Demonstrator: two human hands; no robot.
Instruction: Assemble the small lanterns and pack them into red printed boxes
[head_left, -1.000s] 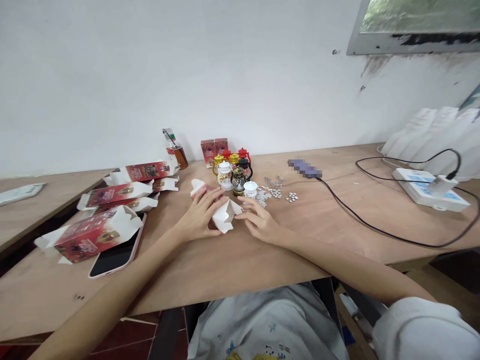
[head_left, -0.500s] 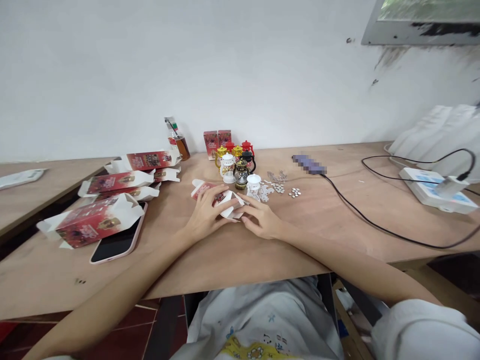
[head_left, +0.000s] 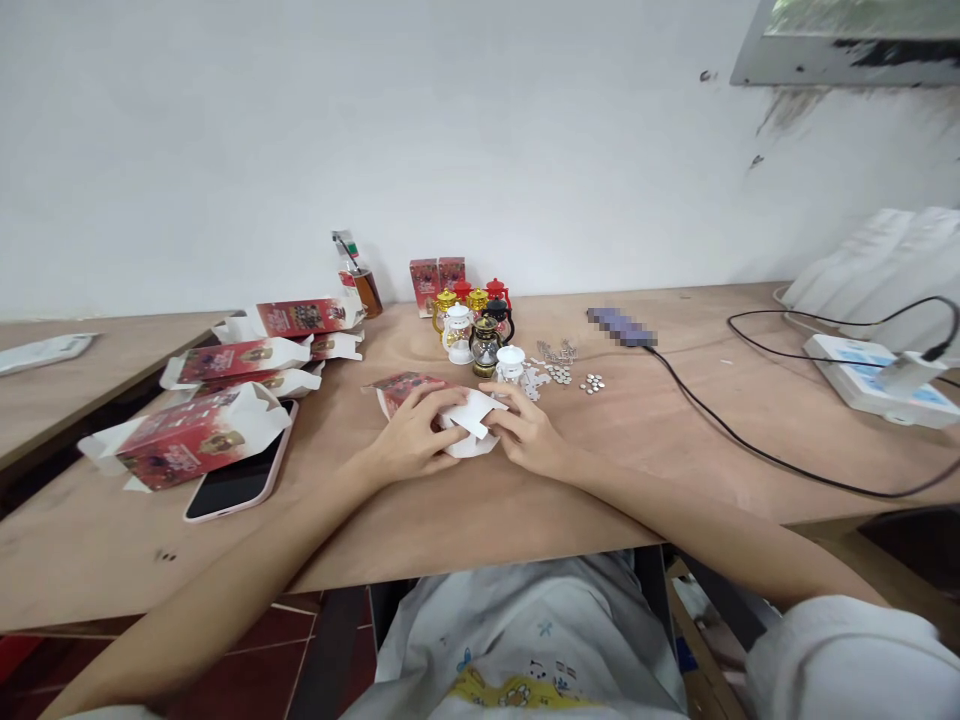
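Observation:
A red printed cardboard box (head_left: pixel 466 412) lies on its side between my hands, its white end flaps turned to the right. My left hand (head_left: pixel 414 436) is wrapped over the body of the box. The fingers of my right hand (head_left: pixel 525 430) press on the white flaps at its end. Just behind stand small lanterns: a bronze one (head_left: pixel 486 347), a white one (head_left: pixel 458 333), a black one (head_left: pixel 499 318), and gold and red ones. A white lantern part (head_left: pixel 511 364) is close behind my right fingertips.
Several opened red boxes (head_left: pixel 180 440) lie at the left, one over a phone (head_left: pixel 238 478). Two closed boxes (head_left: pixel 424 284) and a bottle (head_left: pixel 364 288) stand near the wall. Button cells (head_left: pixel 592 383) and small metal pieces (head_left: pixel 556 351) lie right. A cable (head_left: pixel 720 432) crosses toward a power strip (head_left: pixel 877 378).
The box has turned between my hands, so its white flaps face more toward me. My right fingers have shifted onto the flap. The whole view has moved slightly.

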